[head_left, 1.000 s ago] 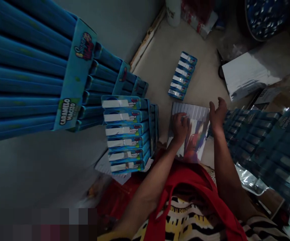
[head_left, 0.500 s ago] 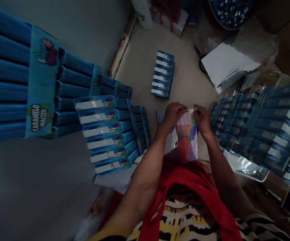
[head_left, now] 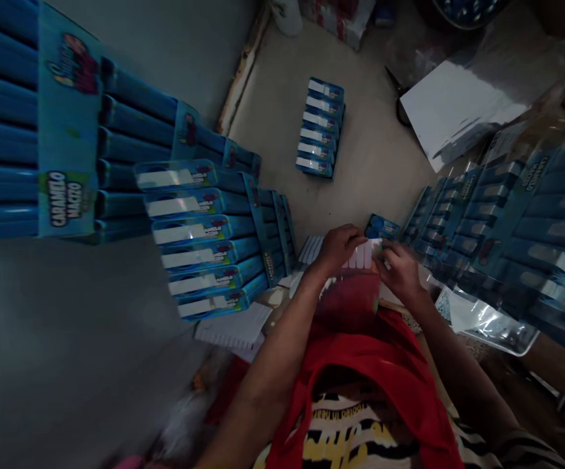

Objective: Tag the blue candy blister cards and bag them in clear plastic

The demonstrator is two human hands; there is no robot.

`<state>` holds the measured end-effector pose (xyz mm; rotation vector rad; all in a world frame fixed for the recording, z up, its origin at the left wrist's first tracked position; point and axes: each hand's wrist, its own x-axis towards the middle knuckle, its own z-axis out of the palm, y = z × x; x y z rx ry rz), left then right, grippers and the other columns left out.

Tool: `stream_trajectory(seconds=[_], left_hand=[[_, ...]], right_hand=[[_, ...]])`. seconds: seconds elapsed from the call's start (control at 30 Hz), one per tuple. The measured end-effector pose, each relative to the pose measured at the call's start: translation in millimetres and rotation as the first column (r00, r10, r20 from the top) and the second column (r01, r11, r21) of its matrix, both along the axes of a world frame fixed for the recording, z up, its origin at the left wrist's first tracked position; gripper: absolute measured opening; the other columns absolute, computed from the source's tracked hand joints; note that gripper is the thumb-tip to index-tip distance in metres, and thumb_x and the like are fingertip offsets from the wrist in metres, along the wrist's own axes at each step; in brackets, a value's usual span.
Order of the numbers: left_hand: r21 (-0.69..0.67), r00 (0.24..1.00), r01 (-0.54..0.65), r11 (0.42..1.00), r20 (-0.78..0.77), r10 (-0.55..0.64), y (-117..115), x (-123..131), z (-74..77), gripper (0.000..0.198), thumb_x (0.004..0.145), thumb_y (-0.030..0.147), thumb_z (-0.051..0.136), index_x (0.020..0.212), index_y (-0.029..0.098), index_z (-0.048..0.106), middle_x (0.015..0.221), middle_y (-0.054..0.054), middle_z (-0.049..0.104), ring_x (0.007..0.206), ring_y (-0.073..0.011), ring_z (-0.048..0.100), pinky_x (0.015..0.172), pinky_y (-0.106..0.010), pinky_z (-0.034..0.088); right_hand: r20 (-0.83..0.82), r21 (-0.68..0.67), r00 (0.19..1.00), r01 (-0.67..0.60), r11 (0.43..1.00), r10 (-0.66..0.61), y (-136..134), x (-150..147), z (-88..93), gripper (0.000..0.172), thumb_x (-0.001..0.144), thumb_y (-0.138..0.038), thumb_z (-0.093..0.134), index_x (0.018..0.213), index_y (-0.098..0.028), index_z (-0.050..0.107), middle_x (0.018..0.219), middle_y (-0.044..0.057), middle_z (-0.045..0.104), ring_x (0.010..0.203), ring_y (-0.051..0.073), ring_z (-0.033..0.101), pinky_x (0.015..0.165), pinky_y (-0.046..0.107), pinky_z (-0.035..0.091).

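**Both hands pinch the upper edge of a glossy sheet at the surface's near edge**

Nearest are the wearer's striped shirt [head_left: 341, 423] and red apron [head_left: 360, 348]. The glossy sheet [head_left: 351, 293], reddish with white strips along its top, lies against the apron at the near edge of the surface [head_left: 368, 163]. The left hand [head_left: 344, 251] pinches its upper edge; the right hand [head_left: 399, 267] has thumb and fingertips closed on its upper right corner. Left of them, strip-edged papers [head_left: 234, 326] lie below a stack of blue cartons [head_left: 194, 238]; a larger banded stack [head_left: 70, 130] rises further left, reading "CARAMELO MACIZO". To the right, a clear-rimmed tray [head_left: 500, 329] sits below wrapped blue packs [head_left: 502, 202].

Just beyond the right hand is a small blue pack [head_left: 381, 227]. Farther, towards the left edge, stands a six-row blue block [head_left: 320, 127]. Scissors [head_left: 400, 104] lie partly under a white sheet [head_left: 458, 111] towards the right. A dark bowl [head_left: 472, 19] and a white container [head_left: 288, 16] stand near the far edge.
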<state>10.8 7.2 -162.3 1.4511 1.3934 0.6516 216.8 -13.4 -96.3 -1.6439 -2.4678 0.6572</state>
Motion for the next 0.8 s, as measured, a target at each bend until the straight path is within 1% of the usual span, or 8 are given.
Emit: stream_trajectory(seconds=[0.1, 0.23, 0.33, 0.43, 0.53, 0.6, 0.73, 0.8], left_hand=[[0.037, 0.998, 0.051, 0.998, -0.049, -0.049, -8, 8, -3.4, 0.020, 0.098, 0.033, 0.061, 0.085, 0.023, 0.073, 0.087, -0.006, 0.072, 0.084, -0.0217, 0.066, 0.080, -0.034, 0.048], [0.070, 0.987, 0.106, 0.992, -0.125, -0.097, -16, 15, -8.8, 0.021, 0.099, 0.029, 0.059, 0.087, 0.021, 0.075, 0.089, -0.008, 0.073, 0.090, -0.0249, 0.067, 0.085, -0.037, 0.047], [0.064, 0.987, 0.132, 0.989, -0.103, -0.125, -19, 13, -11.7, 0.023, 0.099, 0.029, 0.059, 0.084, 0.022, 0.075, 0.084, -0.007, 0.072, 0.086, -0.0245, 0.066, 0.084, -0.038, 0.047], [0.067, 0.985, 0.168, 0.984, -0.045, -0.165, -19, 8, -11.3, 0.022, 0.099, 0.028, 0.059, 0.084, 0.023, 0.075, 0.084, -0.006, 0.072, 0.084, -0.0230, 0.066, 0.082, -0.036, 0.047], [0.074, 0.983, 0.184, 0.980, -0.024, -0.182, -19, 4, -8.0, 0.021, 0.098, 0.028, 0.062, 0.083, 0.022, 0.076, 0.084, -0.006, 0.073, 0.082, -0.0224, 0.066, 0.080, -0.035, 0.046], [0.103, 0.982, 0.190, 0.976, -0.030, -0.188, -20, 3, -5.2, 0.021, 0.098, 0.028, 0.063, 0.082, 0.022, 0.076, 0.083, -0.006, 0.073, 0.081, -0.0227, 0.066, 0.079, -0.035, 0.045], [0.161, 0.969, 0.247, 0.956, -0.054, -0.242, -22, 0, -1.2, 0.025, 0.101, 0.029, 0.060, 0.083, 0.022, 0.076, 0.083, -0.005, 0.074, 0.083, -0.0224, 0.067, 0.080, -0.035, 0.045], [0.170, 0.960, 0.281, 0.945, -0.056, -0.275, -23, -1, -0.4, 0.024, 0.102, 0.029, 0.060, 0.085, 0.021, 0.076, 0.084, -0.005, 0.075, 0.084, -0.0219, 0.068, 0.081, -0.035, 0.045]], right_hand=[[-0.049, -0.050, 0.997, 0.049, 0.998, -0.051, -14, 10, 12.4, 0.015, 0.096, -0.024, 0.062, 0.081, -0.024, 0.064, 0.091, 0.007, 0.070, 0.091, 0.025, 0.065, 0.080, 0.037, 0.048], [-0.089, -0.025, 0.982, 0.165, 0.986, -0.167, -28, 22, 25.9, 0.014, 0.096, -0.024, 0.062, 0.082, -0.025, 0.062, 0.081, 0.004, 0.066, 0.082, 0.023, 0.064, 0.074, 0.035, 0.048], [-0.099, 0.007, 0.963, 0.252, 0.968, -0.250, -33, 21, 20.4, 0.010, 0.101, -0.029, 0.061, 0.102, -0.025, 0.070, 0.097, 0.007, 0.072, 0.095, 0.026, 0.067, 0.082, 0.038, 0.052], [-0.029, -0.018, 0.979, 0.203, 0.979, -0.203, -34, 10, 3.8, 0.027, 0.104, -0.027, 0.060, 0.128, -0.023, 0.070, 0.121, 0.012, 0.074, 0.112, 0.029, 0.066, 0.096, 0.042, 0.052], [0.099, -0.059, 0.987, 0.131, 0.990, -0.125, -40, -3, -13.2, 0.031, 0.104, -0.022, 0.058, 0.131, -0.023, 0.073, 0.122, 0.013, 0.076, 0.109, 0.031, 0.065, 0.096, 0.045, 0.050], [0.143, -0.070, 0.983, 0.128, 0.989, -0.117, -47, -9, -19.5, 0.031, 0.105, -0.023, 0.056, 0.130, -0.022, 0.074, 0.118, 0.013, 0.077, 0.104, 0.031, 0.065, 0.093, 0.045, 0.049], [0.093, 0.021, 0.972, 0.216, 0.976, -0.217, -61, -12, -18.6, 0.039, 0.108, -0.029, 0.053, 0.143, -0.020, 0.066, 0.126, 0.015, 0.073, 0.111, 0.030, 0.062, 0.095, 0.043, 0.048], [0.072, 0.061, 0.969, 0.233, 0.971, -0.237, -63, -13, -16.4, 0.037, 0.108, -0.031, 0.054, 0.141, -0.022, 0.068, 0.130, 0.014, 0.072, 0.115, 0.030, 0.060, 0.096, 0.044, 0.046]])
